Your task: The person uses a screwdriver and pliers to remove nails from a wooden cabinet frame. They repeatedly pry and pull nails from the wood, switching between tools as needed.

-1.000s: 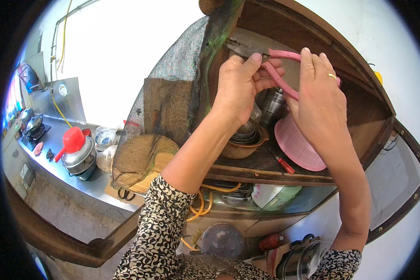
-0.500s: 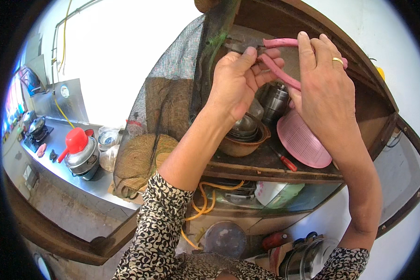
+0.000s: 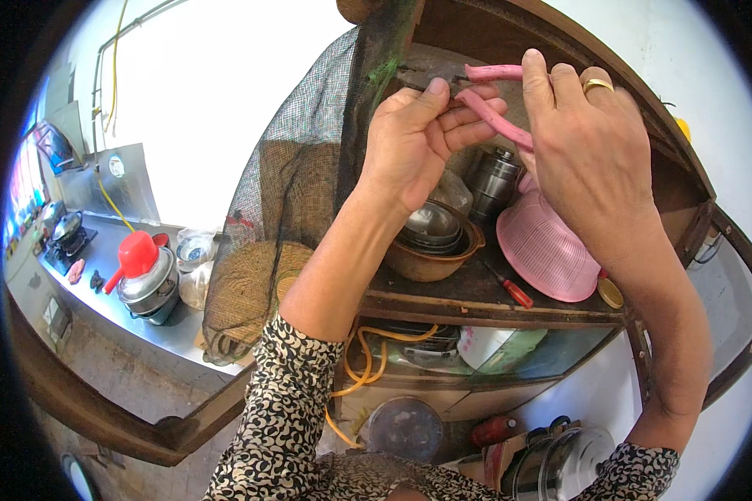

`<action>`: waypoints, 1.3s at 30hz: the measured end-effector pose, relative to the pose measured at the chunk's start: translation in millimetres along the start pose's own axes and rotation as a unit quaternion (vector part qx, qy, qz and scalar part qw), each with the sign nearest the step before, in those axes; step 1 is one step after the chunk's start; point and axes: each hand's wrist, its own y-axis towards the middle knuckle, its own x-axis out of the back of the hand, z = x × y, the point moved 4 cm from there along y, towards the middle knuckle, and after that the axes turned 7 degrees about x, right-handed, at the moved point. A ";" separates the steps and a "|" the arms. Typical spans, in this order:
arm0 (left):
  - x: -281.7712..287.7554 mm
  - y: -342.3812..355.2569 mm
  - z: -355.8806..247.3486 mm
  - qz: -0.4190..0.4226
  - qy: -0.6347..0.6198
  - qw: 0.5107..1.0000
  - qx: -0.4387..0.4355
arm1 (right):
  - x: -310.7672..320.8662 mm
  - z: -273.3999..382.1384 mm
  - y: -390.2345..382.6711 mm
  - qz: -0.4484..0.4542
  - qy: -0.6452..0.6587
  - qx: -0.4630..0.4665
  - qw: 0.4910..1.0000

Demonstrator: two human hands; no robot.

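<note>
My right hand (image 3: 589,138) is closed around a tool with two pink-sleeved handles (image 3: 497,117). The handles spread apart toward my right palm and draw together near my left fingers. Its head is mostly hidden, so I cannot tell its exact kind. My left hand (image 3: 418,138) is palm up at that narrow end, thumb and forefinger pinched; what they hold is hidden. A thin dark piece shows beside the thumb. Both hands are raised in front of an open wooden cabinet (image 3: 485,313).
On the cabinet shelf are a brown pot (image 3: 433,265) with metal bowls in it, a steel flask (image 3: 495,184), a pink basket (image 3: 547,250) and a red-handled screwdriver (image 3: 516,292). Dark netting (image 3: 301,167) hangs at the left. A red dipper (image 3: 138,255) rests on a pot on the metal counter.
Both hands have shifted slightly left with the pink-handled tool. My right forearm has swung outward to the right, uncovering a round lid beside the pink basket.
</note>
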 end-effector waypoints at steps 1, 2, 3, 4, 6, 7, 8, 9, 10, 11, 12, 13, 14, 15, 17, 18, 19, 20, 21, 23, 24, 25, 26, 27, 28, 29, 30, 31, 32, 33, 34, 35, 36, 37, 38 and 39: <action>1.2 0.4 0.2 0.001 -0.004 1.000 -0.003 | 2.3 -0.8 1.7 -0.001 -0.010 0.010 1.000; 2.7 0.9 0.8 0.002 -0.008 1.000 -0.005 | 3.2 -2.7 3.1 -0.010 -0.002 0.005 1.000; 3.5 1.3 2.1 0.003 -0.012 1.000 -0.006 | 2.6 -4.4 3.4 -0.018 0.006 -0.001 1.000; 3.3 1.8 2.1 0.009 -0.013 1.000 -0.010 | 0.2 -4.9 3.2 0.002 0.024 -0.018 1.000; 3.7 2.6 2.2 0.021 -0.015 1.000 -0.017 | -7.4 -4.4 4.1 0.066 0.067 -0.062 0.994; 4.7 2.8 3.3 0.023 -0.014 1.000 -0.017 | -12.5 -3.6 3.1 0.112 0.093 -0.089 0.985; 6.2 2.9 4.6 0.024 -0.013 0.999 -0.017 | -14.2 -2.6 1.9 0.117 0.096 -0.089 0.985; 7.8 2.8 6.0 0.025 -0.013 0.999 -0.018 | -15.9 -1.5 0.6 0.121 0.098 -0.088 0.984; 9.1 2.9 6.7 0.028 -0.012 0.999 -0.021 | -17.5 -0.6 -0.4 0.126 0.100 -0.087 0.983; 10.4 2.8 6.9 0.032 -0.012 0.999 -0.024 | -18.6 -0.3 -0.8 0.115 0.103 -0.082 0.985; 10.1 2.4 6.3 0.035 -0.011 0.999 -0.027 | -19.8 -1.5 -1.0 0.103 0.105 -0.077 0.986; 10.9 0.9 4.9 0.019 -0.013 0.999 -0.030 | -19.6 -1.9 -0.3 0.091 0.108 -0.071 0.987; 11.0 -1.6 2.6 0.003 -0.014 0.999 -0.034 | -18.6 -1.4 1.5 0.092 0.114 -0.071 0.987; 7.6 -1.5 3.7 -0.010 -0.019 0.999 -0.033 | -20.0 -2.4 0.2 0.098 0.118 -0.072 0.986; 7.6 -11.7 -1.0 -0.091 0.142 0.985 0.026 | -23.3 -4.9 -3.1 0.114 0.120 -0.072 0.984; 8.5 -20.5 -7.6 -0.133 0.224 0.964 0.051 | -23.4 -6.1 -1.9 0.119 0.119 -0.069 0.983; 8.0 -28.5 -15.1 -0.159 0.328 0.931 -0.001 | -23.9 -7.0 -1.1 0.124 0.119 -0.067 0.983; 6.0 -36.3 -21.6 -0.183 0.427 0.884 -0.053 | -25.0 -8.3 -1.7 0.124 0.120 -0.064 0.983; 5.0 -42.5 -28.1 -0.206 0.519 0.823 -0.103 | -26.3 -8.6 -2.1 0.123 0.121 -0.059 0.983; 2.9 -46.8 -44.8 -0.227 0.633 0.662 -0.331 | -26.1 -9.0 -1.9 0.098 0.119 -0.045 0.987; 8.7 -45.6 -52.1 -0.237 0.658 0.628 -0.341 | -24.1 -8.7 -0.8 0.071 0.119 -0.037 0.990; 14.3 -44.2 -57.5 -0.246 0.681 0.594 -0.350 | -22.3 -8.1 0.2 0.044 0.118 -0.029 0.992; 18.7 -43.0 -60.4 -0.250 0.700 0.570 -0.350 | -23.0 -7.2 1.0 0.042 0.121 -0.027 0.991; 21.7 -40.6 -60.5 -0.252 0.716 0.549 -0.350 | -23.3 -7.6 0.3 0.042 0.120 -0.026 0.992; 22.7 -39.7 -59.5 -0.253 0.731 0.527 -0.350 | -23.7 -8.1 -0.4 0.042 0.119 -0.024 0.992; 23.5 -38.5 -56.1 -0.260 0.735 0.534 -0.327 | -24.1 -8.6 -1.0 0.042 0.126 -0.024 0.991; 22.8 -36.6 -51.1 -0.267 0.739 0.539 -0.305 | -25.3 -9.2 -1.6 0.041 0.133 -0.024 0.990; 23.4 -35.0 -47.3 -0.274 0.741 0.544 -0.282 | -26.4 -9.7 -2.4 0.040 0.140 -0.024 0.989; 27.0 -34.3 -44.8 -0.290 0.743 0.543 -0.263 | -28.4 -10.3 -3.5 0.049 0.153 -0.028 0.987; 31.2 -33.5 -44.5 -0.290 0.733 0.563 -0.249 | -29.4 -10.9 -3.5 0.057 0.166 -0.032 0.984; 36.0 -32.4 -44.7 -0.291 0.721 0.583 -0.235 | -30.1 -11.6 -3.4 0.066 0.178 -0.035 0.981; 38.5 -31.7 -45.0 -0.291 0.709 0.603 -0.221 | -30.7 -13.2 -3.1 0.080 0.197 -0.046 0.976; 38.2 -32.4 -45.6 -0.293 0.710 0.602 -0.217 | -32.1 -13.8 -2.6 0.094 0.219 -0.055 0.970; 37.1 -33.0 -46.6 -0.295 0.711 0.601 -0.214 | -33.7 -14.0 -2.4 0.109 0.240 -0.064 0.963; 36.3 -33.6 -47.5 -0.298 0.712 0.600 -0.210 | -34.1 -13.8 -2.4 0.107 0.250 -0.067 0.960; 35.9 -33.7 -47.9 -0.300 0.713 0.599 -0.206 | -34.3 -14.3 -2.8 0.106 0.258 -0.071 0.958</action>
